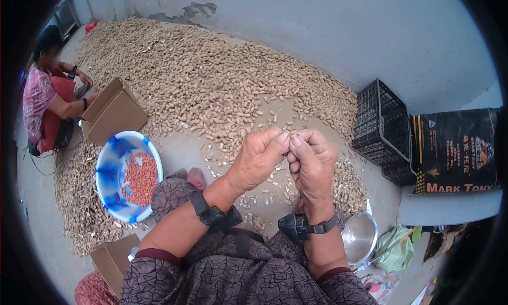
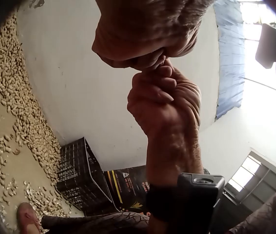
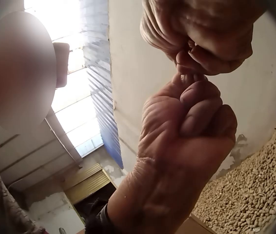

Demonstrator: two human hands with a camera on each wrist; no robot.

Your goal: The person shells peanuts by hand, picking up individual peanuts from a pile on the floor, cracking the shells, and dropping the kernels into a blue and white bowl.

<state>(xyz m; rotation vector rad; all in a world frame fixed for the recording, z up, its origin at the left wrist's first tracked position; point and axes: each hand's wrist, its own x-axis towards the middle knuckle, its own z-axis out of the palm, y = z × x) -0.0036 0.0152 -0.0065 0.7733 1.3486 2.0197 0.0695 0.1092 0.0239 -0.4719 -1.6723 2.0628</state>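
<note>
In the head view, my left hand (image 1: 257,159) and right hand (image 1: 316,165) meet fingertip to fingertip in front of my lap. Between the thumbs and forefingers they pinch a small peanut (image 1: 290,133), mostly covered by the fingers. The other fingers of both hands curl in toward the palms. From below, the left wrist view shows the right hand (image 2: 164,102) touching the left at the fingertips. Below and ahead, a large heap of unshelled peanuts (image 1: 211,77) spreads over the floor. Left of my knee, a blue-and-white basin (image 1: 107,173) holds shelled reddish peanut kernels (image 1: 142,179).
Another person (image 1: 47,93) squats at the left by a cardboard box (image 1: 117,117). Black plastic crates (image 1: 381,125) and a black printed sack (image 1: 457,151) stand at the right. Near my right arm are a metal bowl (image 1: 358,239) and a green bag (image 1: 396,249). Broken shells (image 1: 349,191) litter the floor.
</note>
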